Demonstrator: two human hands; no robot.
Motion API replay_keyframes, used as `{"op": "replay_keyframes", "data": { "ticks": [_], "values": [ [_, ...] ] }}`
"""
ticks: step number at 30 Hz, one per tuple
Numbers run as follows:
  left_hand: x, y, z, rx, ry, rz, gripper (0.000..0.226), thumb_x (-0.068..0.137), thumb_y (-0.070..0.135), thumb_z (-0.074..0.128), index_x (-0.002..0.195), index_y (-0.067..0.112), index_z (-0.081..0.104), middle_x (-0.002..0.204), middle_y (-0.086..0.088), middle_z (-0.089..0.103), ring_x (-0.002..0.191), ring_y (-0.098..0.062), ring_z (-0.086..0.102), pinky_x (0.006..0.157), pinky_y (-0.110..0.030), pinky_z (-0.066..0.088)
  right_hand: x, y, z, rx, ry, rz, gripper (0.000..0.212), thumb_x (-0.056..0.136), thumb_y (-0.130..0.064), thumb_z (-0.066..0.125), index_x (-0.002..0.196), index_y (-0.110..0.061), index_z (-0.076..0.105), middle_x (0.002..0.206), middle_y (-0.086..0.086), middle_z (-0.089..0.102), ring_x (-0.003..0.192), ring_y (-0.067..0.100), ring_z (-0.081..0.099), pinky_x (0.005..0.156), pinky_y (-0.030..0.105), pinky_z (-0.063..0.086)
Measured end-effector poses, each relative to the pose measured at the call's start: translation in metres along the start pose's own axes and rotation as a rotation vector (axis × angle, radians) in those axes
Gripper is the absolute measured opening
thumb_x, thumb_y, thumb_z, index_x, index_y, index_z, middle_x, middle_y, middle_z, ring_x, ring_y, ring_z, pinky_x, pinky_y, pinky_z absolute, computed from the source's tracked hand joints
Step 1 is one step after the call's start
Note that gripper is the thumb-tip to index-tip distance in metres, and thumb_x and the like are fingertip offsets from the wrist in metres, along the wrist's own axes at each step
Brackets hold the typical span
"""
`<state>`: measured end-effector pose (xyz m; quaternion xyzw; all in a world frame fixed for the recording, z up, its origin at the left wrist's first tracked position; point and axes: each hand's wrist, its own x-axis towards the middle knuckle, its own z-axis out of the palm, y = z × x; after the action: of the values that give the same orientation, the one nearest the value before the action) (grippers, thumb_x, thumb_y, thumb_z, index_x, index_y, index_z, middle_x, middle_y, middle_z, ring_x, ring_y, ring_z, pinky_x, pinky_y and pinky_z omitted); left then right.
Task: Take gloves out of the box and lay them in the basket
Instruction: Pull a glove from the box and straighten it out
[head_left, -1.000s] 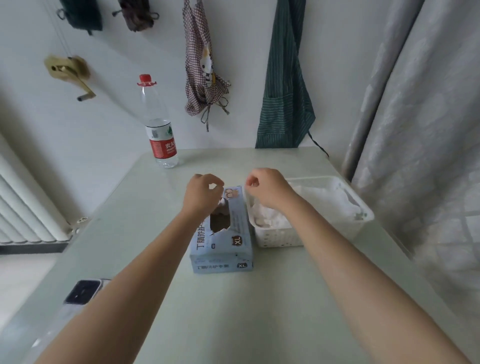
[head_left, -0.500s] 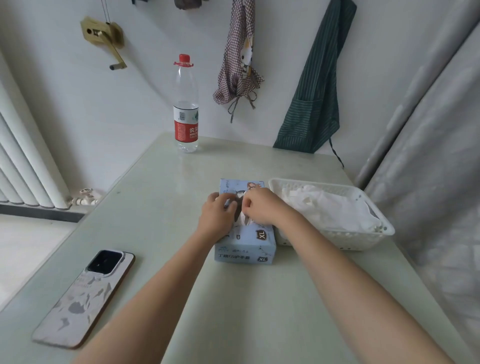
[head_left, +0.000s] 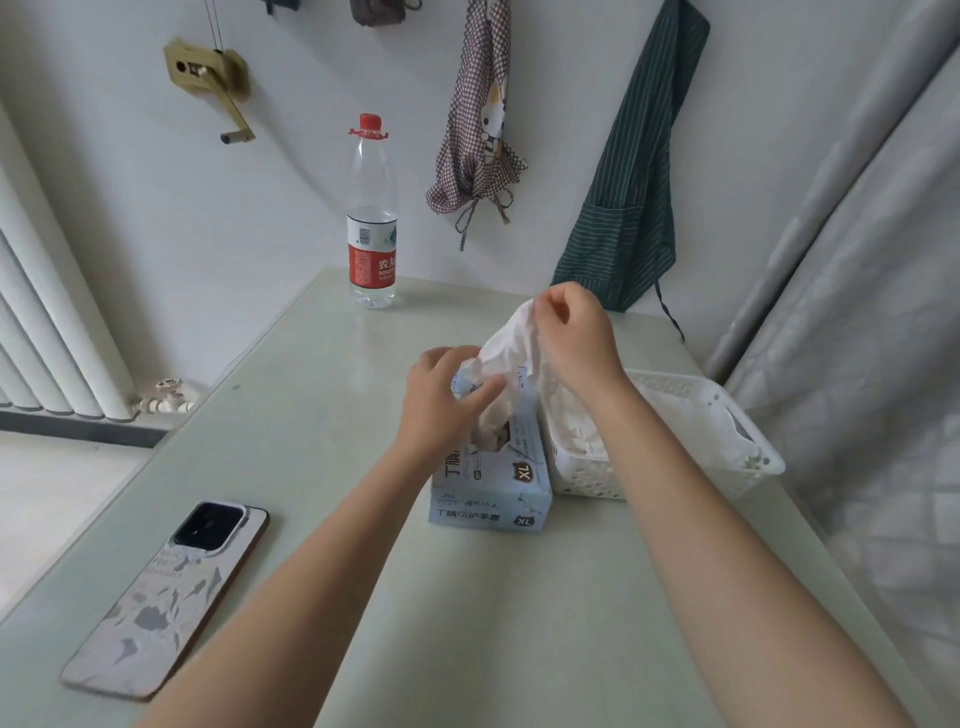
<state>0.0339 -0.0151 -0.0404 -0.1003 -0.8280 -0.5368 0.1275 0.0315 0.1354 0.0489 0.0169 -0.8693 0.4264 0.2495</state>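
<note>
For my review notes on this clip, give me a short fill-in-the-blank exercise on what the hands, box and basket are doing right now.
1. The right hand pinches a white ____ above the box.
2. The left hand rests on top of the ____.
3. The white basket stands directly to the ____ of the box.
4. The bottle at the table's far edge has a ____ cap.

Missing words: glove; box; right; red
</note>
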Motion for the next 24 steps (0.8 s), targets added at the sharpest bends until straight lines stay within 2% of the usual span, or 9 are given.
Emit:
{"op": "replay_keyframes", "data": {
  "ticks": [3, 6, 8, 11, 13, 16, 18, 20, 24],
  "values": [
    [0.009, 0.022, -0.010, -0.093, 0.017, 0.000, 0.013, 0.088, 0.038, 0.068, 0.097, 0.030, 0.065, 0.117, 0.005, 0.057, 0.111, -0.009, 0.052, 0.093, -0.026, 0.043, -0.001, -0.013, -0.011, 0.095, 0.006, 0.048, 0.018, 0.100, -0.027, 0.047, 0.096, -0.012, 0.058, 0.086, -0.006, 0.055, 0.074, 0.002, 0.049, 0.063, 0.014, 0.038],
    [0.012, 0.041, -0.020, -0.320, -0.025, -0.108, 0.021, 0.093, 0.036, 0.061, 0.082, 0.020, 0.070, 0.089, 0.002, 0.066, 0.084, -0.015, 0.058, 0.077, -0.029, 0.046, 0.000, -0.016, -0.021, 0.182, 0.020, 0.128, 0.025, 0.101, -0.031, 0.043, 0.093, -0.010, 0.055, 0.077, -0.006, 0.049, 0.068, 0.006, 0.045, 0.060, 0.023, 0.037],
    [0.013, 0.051, -0.025, -0.422, -0.114, -0.176, 0.027, 0.095, 0.039, 0.057, 0.087, 0.018, 0.072, 0.085, -0.001, 0.068, 0.083, -0.023, 0.063, 0.076, -0.033, 0.052, -0.002, -0.014, -0.023, 0.181, -0.008, 0.182, 0.028, 0.100, -0.033, 0.043, 0.094, -0.009, 0.055, 0.075, -0.004, 0.047, 0.065, 0.009, 0.043, 0.058, 0.026, 0.036],
    [0.010, 0.057, -0.025, -0.574, -0.380, -0.229, 0.043, 0.090, 0.047, 0.061, 0.112, 0.011, 0.068, 0.107, -0.015, 0.072, 0.097, -0.033, 0.070, 0.084, -0.044, 0.058, -0.006, -0.006, -0.021, 0.176, -0.060, 0.243, 0.030, 0.100, -0.035, 0.045, 0.099, -0.007, 0.058, 0.076, -0.003, 0.050, 0.065, 0.011, 0.045, 0.056, 0.027, 0.036],
    [0.007, 0.059, -0.021, -0.588, -0.470, -0.218, 0.038, 0.088, 0.034, 0.067, 0.113, 0.006, 0.066, 0.102, -0.014, 0.072, 0.093, -0.030, 0.071, 0.077, -0.038, 0.058, -0.009, -0.002, -0.021, 0.200, -0.066, 0.276, 0.033, 0.098, -0.034, 0.048, 0.089, -0.006, 0.060, 0.071, 0.000, 0.048, 0.062, 0.013, 0.043, 0.057, 0.027, 0.035],
    [0.004, 0.062, -0.014, -0.655, -0.332, -0.299, 0.012, 0.091, 0.008, 0.063, 0.103, 0.004, 0.066, 0.089, -0.010, 0.070, 0.080, -0.025, 0.068, 0.066, -0.031, 0.056, -0.011, 0.006, -0.024, 0.160, -0.061, 0.275, 0.040, 0.093, -0.043, 0.051, 0.066, -0.015, 0.041, 0.062, 0.000, 0.039, 0.055, 0.016, 0.041, 0.056, 0.031, 0.041],
    [0.008, 0.059, -0.013, -0.688, -0.233, -0.352, 0.009, 0.092, 0.004, 0.060, 0.100, 0.003, 0.064, 0.086, -0.010, 0.069, 0.079, -0.025, 0.066, 0.070, -0.035, 0.055, -0.013, 0.008, -0.027, 0.134, -0.104, 0.285, 0.041, 0.084, -0.056, 0.052, 0.075, -0.017, 0.042, 0.071, 0.001, 0.047, 0.064, 0.021, 0.055, 0.067, 0.042, 0.055],
    [0.011, 0.060, -0.012, -0.721, -0.218, -0.341, 0.013, 0.093, 0.006, 0.059, 0.106, 0.002, 0.062, 0.088, -0.010, 0.067, 0.080, -0.024, 0.066, 0.072, -0.036, 0.054, -0.015, 0.010, -0.031, 0.143, -0.200, 0.330, 0.047, 0.079, -0.060, 0.052, 0.084, -0.014, 0.050, 0.078, 0.007, 0.051, 0.069, 0.025, 0.058, 0.075, 0.052, 0.056],
    [0.012, 0.069, -0.012, -0.901, -0.272, -0.294, 0.010, 0.097, 0.010, 0.055, 0.107, 0.009, 0.057, 0.087, -0.007, 0.063, 0.081, -0.020, 0.064, 0.076, -0.035, 0.051, -0.021, 0.013, -0.032, 0.442, -0.367, 0.619, 0.049, 0.096, -0.051, 0.048, 0.102, -0.003, 0.057, 0.085, 0.013, 0.057, 0.062, 0.020, 0.056, 0.057, 0.031, 0.053]
  ]
}}
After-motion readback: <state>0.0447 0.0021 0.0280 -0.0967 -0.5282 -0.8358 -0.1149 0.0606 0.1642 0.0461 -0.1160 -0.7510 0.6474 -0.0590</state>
